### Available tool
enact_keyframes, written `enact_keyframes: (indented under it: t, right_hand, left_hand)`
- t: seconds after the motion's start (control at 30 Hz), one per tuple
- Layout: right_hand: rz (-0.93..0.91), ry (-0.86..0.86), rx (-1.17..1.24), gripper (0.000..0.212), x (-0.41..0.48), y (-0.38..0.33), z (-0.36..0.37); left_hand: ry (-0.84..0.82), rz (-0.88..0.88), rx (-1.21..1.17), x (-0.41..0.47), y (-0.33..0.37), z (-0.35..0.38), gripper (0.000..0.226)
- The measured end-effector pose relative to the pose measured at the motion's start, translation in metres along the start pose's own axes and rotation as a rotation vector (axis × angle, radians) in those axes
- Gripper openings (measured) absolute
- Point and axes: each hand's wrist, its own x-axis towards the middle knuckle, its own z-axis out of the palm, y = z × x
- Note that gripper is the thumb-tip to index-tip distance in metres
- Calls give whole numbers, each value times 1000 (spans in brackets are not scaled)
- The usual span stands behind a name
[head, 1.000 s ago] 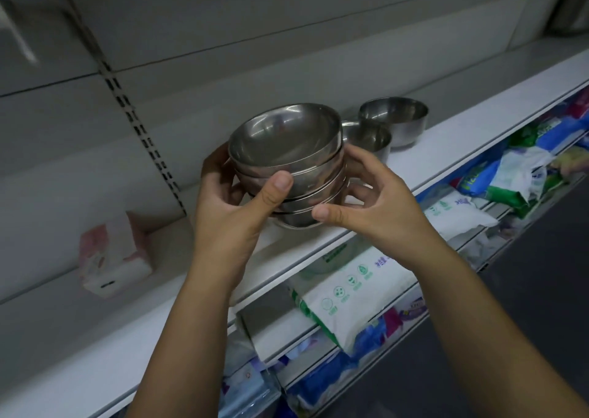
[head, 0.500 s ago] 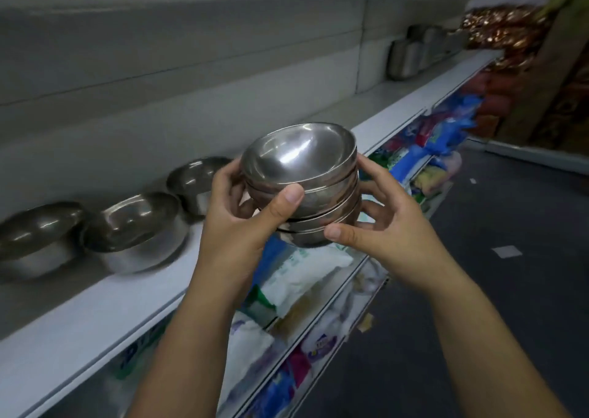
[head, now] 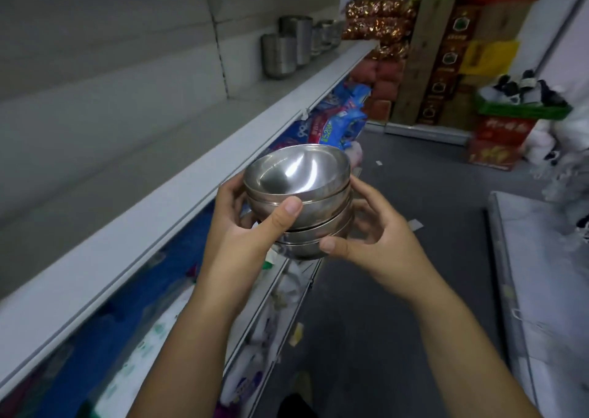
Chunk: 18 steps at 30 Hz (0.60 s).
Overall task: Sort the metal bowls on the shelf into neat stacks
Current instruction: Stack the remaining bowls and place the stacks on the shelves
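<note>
Shop shelving is seen running along the left of an aisle, and before it a stack of metal bowls is held in the air, clear of the shelf and just beyond its front edge. Several bowls, about four, are nested mouth-up, with the rims slightly uneven. The stack is clasped from both sides: the left hand is curled round its near-left side with the thumb pressed on the upper bowls, and the right hand is wrapped round the lower bowls with the thumb at the bottom one. Compared with half a second earlier, the same two-handed hold is kept, but the loose bowls then seen on the shelf at the left are no longer in view, and the far end of the aisle is now faced. From this it is judged that the stack is being carried along to a new place, while the loose bowls are left to be gathered later. Steel canisters are stood farther along the shelf. Blue packets are packed below it, and red cartons are piled across the floor; their printing is too blurred to be read.
</note>
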Motion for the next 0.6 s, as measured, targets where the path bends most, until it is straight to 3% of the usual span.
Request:
enact_keyframes:
  t: [0.27,0.43,0.6]
  right_hand:
    - [-51,117,-38,91,126,16,-82]
    - [-55,219,-38,105,212,22,-139]
    - [-66,333,-44,101,270,39,-198]
  left_hand:
    - [-118,22,-28,151,-37,77,87]
    - [-226,35,-12,256,-49,130,90]
    - [-328,12,-12,336,-74,190,92]
